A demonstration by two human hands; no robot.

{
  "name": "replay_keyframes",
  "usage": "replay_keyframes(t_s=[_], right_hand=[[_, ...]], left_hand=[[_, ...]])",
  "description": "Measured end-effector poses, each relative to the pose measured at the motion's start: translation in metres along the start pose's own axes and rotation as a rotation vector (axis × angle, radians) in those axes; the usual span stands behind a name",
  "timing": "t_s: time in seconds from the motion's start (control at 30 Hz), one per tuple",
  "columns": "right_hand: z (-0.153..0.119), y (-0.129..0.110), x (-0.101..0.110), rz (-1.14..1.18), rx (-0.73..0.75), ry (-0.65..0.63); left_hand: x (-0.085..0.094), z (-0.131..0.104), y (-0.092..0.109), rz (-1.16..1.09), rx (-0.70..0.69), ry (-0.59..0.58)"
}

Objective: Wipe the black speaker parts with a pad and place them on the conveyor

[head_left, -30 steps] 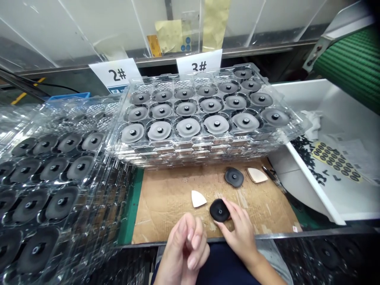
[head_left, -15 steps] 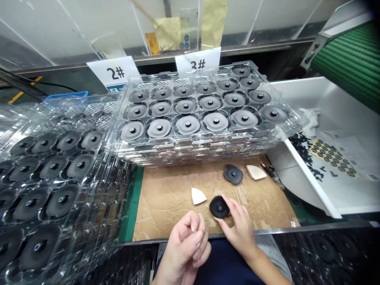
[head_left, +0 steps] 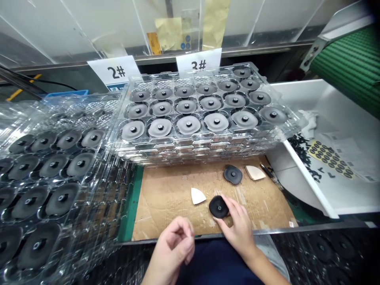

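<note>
My right hand (head_left: 236, 221) grips a black rounded plastic cap (head_left: 219, 207) by its edge, thumb below and fingers above. The cap's hollow side, with a small central stud, faces up just over the cardboard. Lower and to the left, my left hand (head_left: 175, 247) is curled with thumb and fingertips together; whatever they pinch, if anything, is hidden. A white wedge-shaped pad (head_left: 197, 196) lies left of the held cap. A second dark cap (head_left: 232, 174) rests farther back on the cardboard, beside a cream wedge-shaped stack (head_left: 255, 172).
Stacked clear trays (head_left: 190, 146) of dark caps stand behind the cardboard (head_left: 166, 186); more trays (head_left: 68, 213) rise at left. At right, a white bin (head_left: 311, 178) holds small black pieces and a yellow sticker sheet (head_left: 331, 159). A pen-like tool (head_left: 270, 174) lies near the bin.
My left hand has moved left and slightly down, away from the black cap. My right hand keeps its grip on the cap almost unmoved.
</note>
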State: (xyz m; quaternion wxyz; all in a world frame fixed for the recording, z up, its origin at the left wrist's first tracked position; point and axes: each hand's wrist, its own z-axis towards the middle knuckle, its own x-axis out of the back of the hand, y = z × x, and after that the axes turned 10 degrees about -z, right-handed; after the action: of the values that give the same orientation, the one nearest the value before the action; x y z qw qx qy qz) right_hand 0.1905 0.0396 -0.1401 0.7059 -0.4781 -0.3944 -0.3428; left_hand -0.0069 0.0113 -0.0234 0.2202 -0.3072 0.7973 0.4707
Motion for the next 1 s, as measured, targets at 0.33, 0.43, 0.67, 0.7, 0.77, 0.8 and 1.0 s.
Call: replay_keyframes(t_s=[0.33, 0.43, 0.67, 0.7, 0.77, 0.8, 1.0], right_hand=[[0.035, -0.027, 0.036, 0.236, -0.024, -0.117], [0.051, -0.052, 0.058, 0.342, 0.089, -0.176], [0.061, -0.090, 0.080, 0.392, 0.286, -0.328], [0.060, -0.093, 0.079, 0.377, 0.285, -0.339], [0.056, -0.097, 0.076, 0.348, 0.255, -0.346], [0.053, -0.100, 0.074, 0.337, 0.239, -0.351], [0.049, -0.098, 0.064, 0.336, 0.233, -0.310]], left_hand=[[0.069, -0.024, 0.000, 0.452, -0.278, 0.347], [0.050, -0.015, -0.010, 0.111, -0.257, 0.306], [0.001, -0.007, -0.006, -0.144, -0.084, 0.113], [0.002, -0.009, -0.004, -0.156, -0.057, 0.111], [0.007, -0.012, -0.002, -0.179, -0.017, 0.116], [0.010, -0.013, -0.002, -0.187, -0.006, 0.124], [0.020, -0.020, 0.002, -0.316, -0.033, 0.113]])
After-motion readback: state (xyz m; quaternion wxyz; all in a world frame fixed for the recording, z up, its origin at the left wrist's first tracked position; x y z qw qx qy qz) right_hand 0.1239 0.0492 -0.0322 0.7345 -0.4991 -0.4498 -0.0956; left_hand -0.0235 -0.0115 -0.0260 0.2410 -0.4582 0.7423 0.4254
